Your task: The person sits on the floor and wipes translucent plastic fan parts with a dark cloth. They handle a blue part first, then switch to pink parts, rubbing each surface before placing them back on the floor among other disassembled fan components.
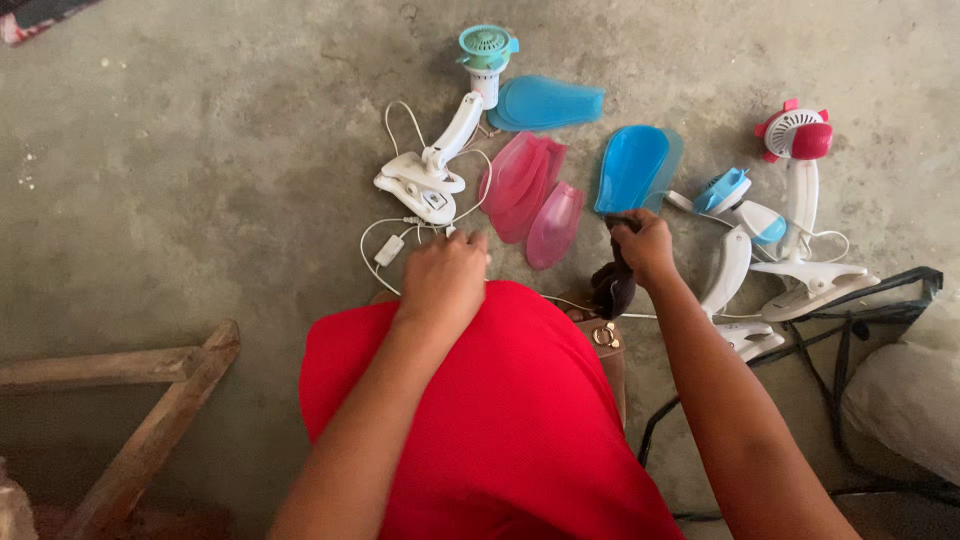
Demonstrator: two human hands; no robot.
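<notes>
Right hand [645,248]: fingers clenched around the top of a dark brown rounded part [612,285] — it hangs below the fist, long axis roughly vertical in view, lower end pointing back toward the person. What it is exactly is hard to make out; the upper end is hidden in the grip.

Left hand [443,278]: knuckles up, fingers curled downward, tips hidden behind the hand — cannot tell if they grasp anything. It sits just over the thin white cable [385,232] with its small inline switch, near the base of the white clip fan with teal head [452,130], which lies with its head pointing away from the person.

Just beyond the right fist: a blue oval plastic shell [632,166], long axis pointing away. Left of it, stacked pink translucent shells [528,190]; further out, another blue shell [548,103] lying sideways.

Right side: a white clip fan with blue head [738,215], partly behind the right forearm, and a white clip fan with red head [800,190].

Red cloth over the lap [500,420] hides most of a brown bag with metal ring [605,340]. Black straps [860,320] and a wooden frame [140,400] are cut off at the edges
</notes>
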